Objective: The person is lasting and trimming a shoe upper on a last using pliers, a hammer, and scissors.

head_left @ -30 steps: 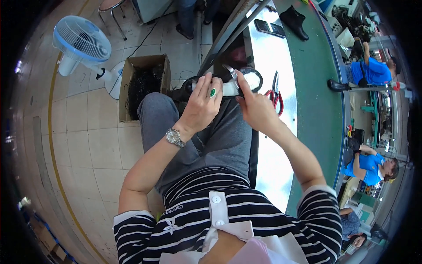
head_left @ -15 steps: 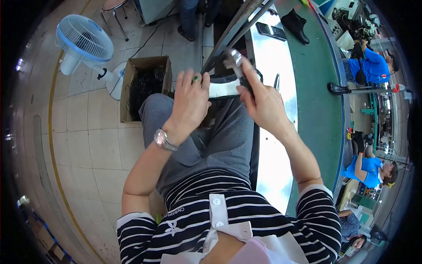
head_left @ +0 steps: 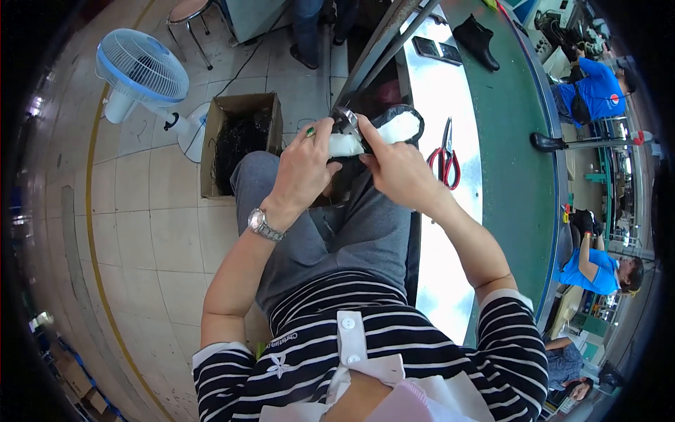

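Note:
A black shoe with a white underside (head_left: pixel 401 128) lies across my lap, white face up. My left hand (head_left: pixel 304 165) is closed round its left end, fingers over the far edge. My right hand (head_left: pixel 404 172) is closed on a shiny metal hand tool (head_left: pixel 346 119). The tool's head is down at the white surface beside my left fingers. Most of its handle is hidden in my grip, so its exact kind does not show. Scissors with red handles (head_left: pixel 445 163) rest on the metal bench to the right of my right hand.
A carton (head_left: pixel 206 165) of black scraps stands left of my knee, beside a blue and white fan (head_left: pixel 144 67). Right of the metal bench (head_left: pixel 439 246) runs a green belt (head_left: pixel 510 211) carrying a black boot (head_left: pixel 477 42). Phones (head_left: pixel 436 49) lie on the bench. People in blue work beyond.
My right hand has brought the metal tool down and left onto the white underside, from a raised position. The scissors, mostly covered before, now show fully. My left hand keeps its hold.

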The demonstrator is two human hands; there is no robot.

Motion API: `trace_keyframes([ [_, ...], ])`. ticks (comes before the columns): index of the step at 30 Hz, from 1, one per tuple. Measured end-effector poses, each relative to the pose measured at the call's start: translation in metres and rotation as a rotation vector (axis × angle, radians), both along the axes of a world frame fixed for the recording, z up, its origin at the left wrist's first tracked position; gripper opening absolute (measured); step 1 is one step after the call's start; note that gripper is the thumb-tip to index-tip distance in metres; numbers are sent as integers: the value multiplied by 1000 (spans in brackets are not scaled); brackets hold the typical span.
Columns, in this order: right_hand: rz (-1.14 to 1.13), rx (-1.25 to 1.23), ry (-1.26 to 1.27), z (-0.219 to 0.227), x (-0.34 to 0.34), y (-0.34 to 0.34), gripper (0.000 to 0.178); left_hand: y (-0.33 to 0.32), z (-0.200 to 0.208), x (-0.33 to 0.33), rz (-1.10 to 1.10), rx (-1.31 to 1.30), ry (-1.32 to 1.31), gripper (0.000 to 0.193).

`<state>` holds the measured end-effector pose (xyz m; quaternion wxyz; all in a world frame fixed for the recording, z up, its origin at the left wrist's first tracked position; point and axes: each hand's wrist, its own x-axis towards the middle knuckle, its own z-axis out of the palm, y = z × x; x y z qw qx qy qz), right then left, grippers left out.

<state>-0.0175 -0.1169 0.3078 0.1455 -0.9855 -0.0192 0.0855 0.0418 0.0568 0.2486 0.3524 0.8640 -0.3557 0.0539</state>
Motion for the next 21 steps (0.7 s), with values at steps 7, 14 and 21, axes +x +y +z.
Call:
trace_keyframes([
  [7,-164,274,-167,-1,-4,11,57,-2,2,-2,40,-14,127,75],
  [14,-43,134,-231,13,23,-35,54,9,-9,5,-72,30,-58,80],
  [21,-252,186,255,19,-9,-35,49,41,-1,-42,60,-88,100,95],
])
